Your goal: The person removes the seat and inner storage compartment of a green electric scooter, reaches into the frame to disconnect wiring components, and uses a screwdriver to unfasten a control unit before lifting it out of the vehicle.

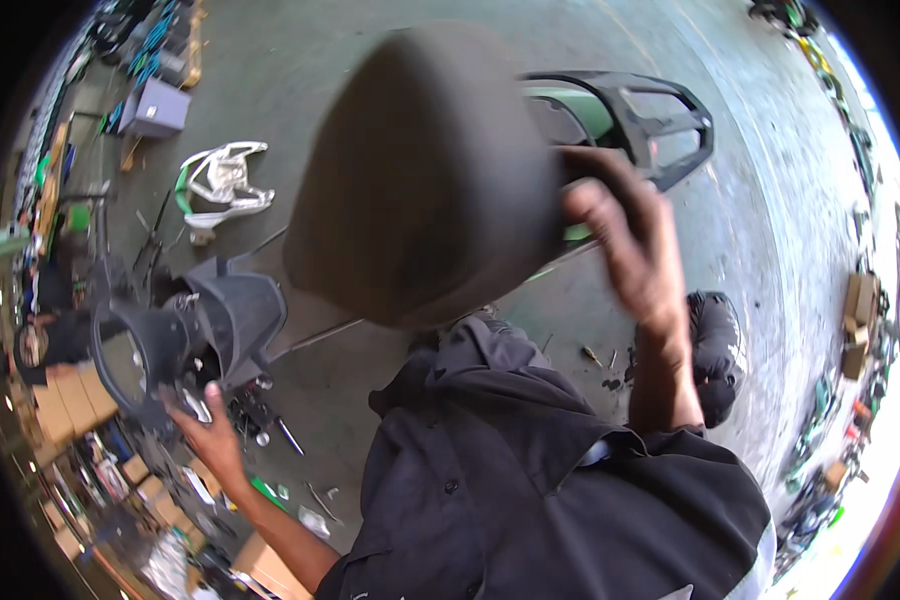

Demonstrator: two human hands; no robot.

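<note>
A large dark scooter seat (410,180), smeared by motion, hangs in front of me at the upper middle. My right hand (630,230) is closed on its right edge, with the fingers partly hidden behind it. To the left, a black plastic housing (140,345) with a wide round opening stands beside a dark grey funnel-shaped cover (240,320). My left hand (205,430) grips the housing's lower edge, thumb raised apart from the fingers. Behind the seat lies a black-framed body panel with green parts (655,120), partly covered by it.
A white and green bracket (228,185) lies on the grey floor at the upper left. Near my right foot (715,350) is a small screwdriver (592,355). Cardboard boxes (75,400) and loose parts crowd the left side; more boxes (858,315) line the right.
</note>
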